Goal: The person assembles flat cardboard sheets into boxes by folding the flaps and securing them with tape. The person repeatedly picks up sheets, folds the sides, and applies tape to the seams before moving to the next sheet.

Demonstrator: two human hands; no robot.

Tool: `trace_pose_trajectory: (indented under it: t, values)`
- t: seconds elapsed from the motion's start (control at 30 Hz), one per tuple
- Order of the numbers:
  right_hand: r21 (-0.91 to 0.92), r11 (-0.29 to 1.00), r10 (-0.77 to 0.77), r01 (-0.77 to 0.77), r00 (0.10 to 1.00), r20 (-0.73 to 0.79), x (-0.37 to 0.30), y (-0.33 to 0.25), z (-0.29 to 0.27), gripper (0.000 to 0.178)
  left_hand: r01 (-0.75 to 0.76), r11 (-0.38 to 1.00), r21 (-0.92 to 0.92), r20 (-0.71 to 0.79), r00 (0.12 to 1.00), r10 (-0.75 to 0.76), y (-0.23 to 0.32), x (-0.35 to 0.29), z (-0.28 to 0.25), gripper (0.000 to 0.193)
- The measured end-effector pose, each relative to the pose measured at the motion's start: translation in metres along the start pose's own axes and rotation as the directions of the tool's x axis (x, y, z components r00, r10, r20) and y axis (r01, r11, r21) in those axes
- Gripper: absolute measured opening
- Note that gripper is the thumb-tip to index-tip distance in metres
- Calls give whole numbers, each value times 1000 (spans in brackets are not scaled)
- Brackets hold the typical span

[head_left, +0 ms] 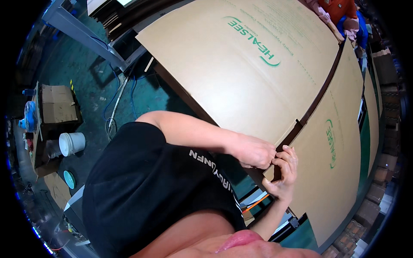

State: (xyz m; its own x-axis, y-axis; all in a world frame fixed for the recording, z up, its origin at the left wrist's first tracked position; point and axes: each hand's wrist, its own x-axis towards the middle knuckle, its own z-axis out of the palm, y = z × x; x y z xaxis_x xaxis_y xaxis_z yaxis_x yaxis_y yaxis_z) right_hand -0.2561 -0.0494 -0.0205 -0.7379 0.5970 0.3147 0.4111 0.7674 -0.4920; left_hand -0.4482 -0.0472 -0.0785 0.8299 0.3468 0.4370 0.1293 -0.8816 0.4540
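Observation:
Large brown corrugated cardboard sheets with green print lie flat in front of me. My left hand (pixel 254 151) reaches across my black shirt and pinches the near edge of the big sheet (pixel 241 73). Just beside it, my right hand (pixel 284 172) curls its fingers around a small cardboard flap (pixel 271 172) at the dark gap between that sheet and the neighbouring sheet (pixel 331 180). The two hands almost touch at this corner.
Further cardboard sheets (pixel 371 116) continue to the right, with stacked brown boxes (pixel 383 167) along the edge. On the green floor to the left stand a white bucket (pixel 72 143), an open carton (pixel 56 105), cables (pixel 112 116) and a grey metal frame (pixel 81 32). Another person's sleeve (pixel 340 8) shows at the top.

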Motion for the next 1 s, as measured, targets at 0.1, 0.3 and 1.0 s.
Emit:
trace_pose_trajectory:
  t: [0.1, 0.3, 1.0]
  values:
    - [7, 1000, 30, -30, 1000, 6, -9, 7, 4, 39, -44, 998, 33, -196, 979, 49, 6, -3, 11, 11]
    - [70, 998, -5, 2, 999, 49, 6, 3, -6, 39, 33, 999, 32, -272, 962, -23, 10, -5, 3, 8]
    - [69, 997, 20, -29, 992, 124, 8, 8, -4, 43, 53, 987, 150, -10, 999, -52, 27, -16, -20, 10]
